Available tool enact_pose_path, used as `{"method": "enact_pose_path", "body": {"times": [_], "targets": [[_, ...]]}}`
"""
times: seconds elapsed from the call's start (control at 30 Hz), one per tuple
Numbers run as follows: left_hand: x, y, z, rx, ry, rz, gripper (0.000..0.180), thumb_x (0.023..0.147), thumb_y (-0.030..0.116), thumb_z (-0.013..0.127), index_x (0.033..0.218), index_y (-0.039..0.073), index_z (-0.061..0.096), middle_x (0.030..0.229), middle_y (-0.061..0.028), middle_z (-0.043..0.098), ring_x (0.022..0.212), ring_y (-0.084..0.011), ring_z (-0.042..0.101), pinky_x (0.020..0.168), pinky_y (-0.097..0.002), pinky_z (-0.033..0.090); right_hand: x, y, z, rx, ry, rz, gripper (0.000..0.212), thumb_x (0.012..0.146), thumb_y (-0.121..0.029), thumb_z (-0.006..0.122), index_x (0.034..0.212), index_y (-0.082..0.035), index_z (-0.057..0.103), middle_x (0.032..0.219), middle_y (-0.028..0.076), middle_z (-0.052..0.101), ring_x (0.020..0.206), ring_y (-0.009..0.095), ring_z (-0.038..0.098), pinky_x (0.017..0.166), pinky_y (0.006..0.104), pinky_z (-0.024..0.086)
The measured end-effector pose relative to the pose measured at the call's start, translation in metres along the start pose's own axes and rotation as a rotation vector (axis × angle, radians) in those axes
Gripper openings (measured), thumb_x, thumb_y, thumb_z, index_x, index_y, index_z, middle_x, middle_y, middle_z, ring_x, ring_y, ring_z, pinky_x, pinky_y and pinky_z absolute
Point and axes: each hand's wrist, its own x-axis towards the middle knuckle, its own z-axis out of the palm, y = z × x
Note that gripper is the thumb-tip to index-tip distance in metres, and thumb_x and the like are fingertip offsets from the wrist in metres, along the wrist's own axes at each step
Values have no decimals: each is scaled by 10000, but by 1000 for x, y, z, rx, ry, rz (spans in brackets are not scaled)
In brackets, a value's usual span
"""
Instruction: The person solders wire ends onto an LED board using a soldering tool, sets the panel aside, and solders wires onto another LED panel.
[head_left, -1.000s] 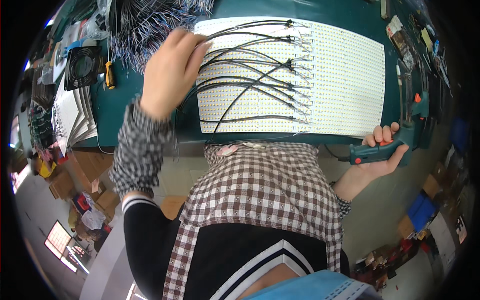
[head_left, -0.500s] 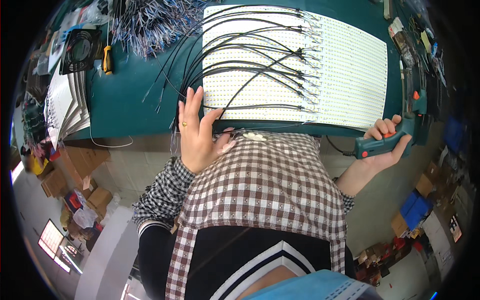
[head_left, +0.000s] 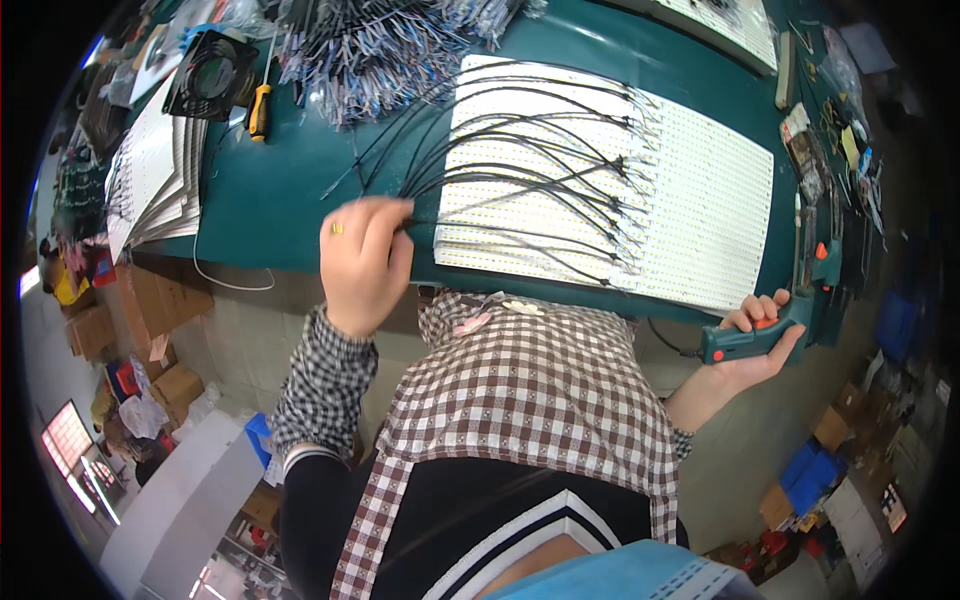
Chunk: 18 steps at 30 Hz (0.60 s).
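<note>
White LED strip boards (head_left: 715, 205) lie as a panel on the green table. Black cables (head_left: 520, 178) fan leftward from a row of thin wire ends near the panel's middle. My left hand (head_left: 366, 262) is closed at the left ends of the cables, just off the panel's left edge. Its fingers pinch black cable; how many is hidden. My right hand (head_left: 752, 345) wraps round the handle of a green corded soldering gun (head_left: 735, 343) with an orange trigger, beside the panel's near right corner. The gun's tip cannot be made out.
A heap of thin wires (head_left: 375, 60) lies at the back left. Nearby are a black fan (head_left: 212, 75), a yellow-handled screwdriver (head_left: 259, 112) and stacked white boards (head_left: 155, 180). Tools and scraps (head_left: 805, 150) line the right side. Cardboard boxes (head_left: 165, 310) stand below on the left.
My left hand has gone from spread fingers beside the panel to a closed grip on cable, farther left. The view has shifted, so the table sits lower. My right hand keeps its hold.
</note>
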Motion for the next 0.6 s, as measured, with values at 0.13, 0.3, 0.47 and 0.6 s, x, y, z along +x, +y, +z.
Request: {"method": "enact_pose_path", "body": {"times": [0.13, 0.3, 0.47, 0.6], "targets": [[33, -32, 2, -108, -130, -33, 658, 673, 75, 646, 1309, 44, 479, 1293, -172, 500, 1149, -355, 504, 936, -409, 423, 6, 0, -8, 18, -44, 54, 481, 943, -408, 575, 1225, -30, 476, 893, 33, 502, 781, 139, 470, 606, 261, 460], [49, -48, -4, -135, -405, -35, 886, 642, 152, 667, 1460, 85, 334, 1371, -190, 425, 1240, -372, 436, 1028, -430, 351, -1, -5, -3, -26, -88, 26, 485, 957, -409, 552, 1243, -27, 467, 895, 26, 496, 814, 141, 479, 616, 255, 472], [55, -53, -14, -318, -475, -107, 936, 675, 146, 752, 1488, 97, 291, 1270, -195, 465, 1155, -341, 482, 982, -418, 395, 0, -5, 4, -50, -94, 31, 470, 967, -390, 544, 1235, -15, 454, 896, 26, 491, 811, 134, 471, 630, 250, 480], [47, -36, -11, -754, -567, -309, 974, 692, 107, 817, 1497, 93, 269, 1198, -145, 505, 1102, -245, 513, 930, -375, 443, 5, -7, 11, -57, -89, 48, 471, 963, -383, 554, 1236, -13, 449, 897, 29, 488, 807, 133, 462, 634, 247, 473]]}}
